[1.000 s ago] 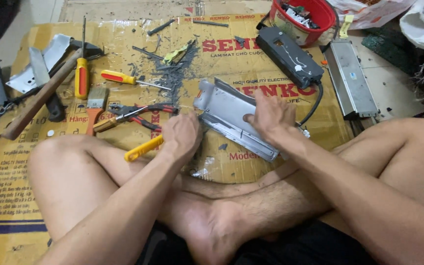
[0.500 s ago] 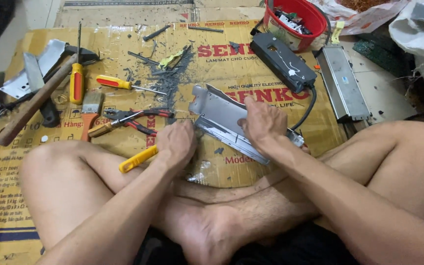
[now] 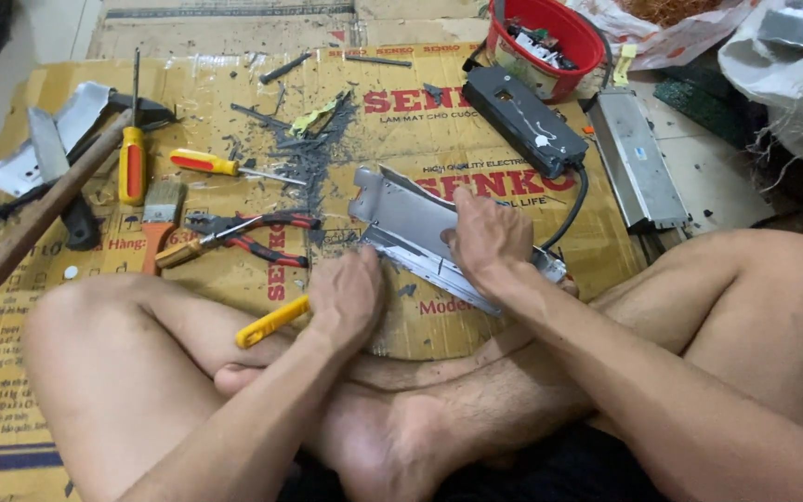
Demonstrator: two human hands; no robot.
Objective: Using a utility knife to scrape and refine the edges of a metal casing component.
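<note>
Since the earlier frame, both hands shift slightly toward 6 o'clock. Right hand (image 3: 487, 240) presses flat on grey metal casing (image 3: 420, 232), steadying it at cardboard mat (image 3: 234, 102) centre. Left hand (image 3: 346, 297) clamps yellow-handled screwdriver (image 3: 273, 322), tip hidden. Red pliers (image 3: 243, 237) at 9 o'clock.

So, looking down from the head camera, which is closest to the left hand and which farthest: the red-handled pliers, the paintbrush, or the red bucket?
From the left hand:
1. Red-handled pliers, just up-left.
2. Paintbrush, further left.
3. Red bucket, far top right.
</note>
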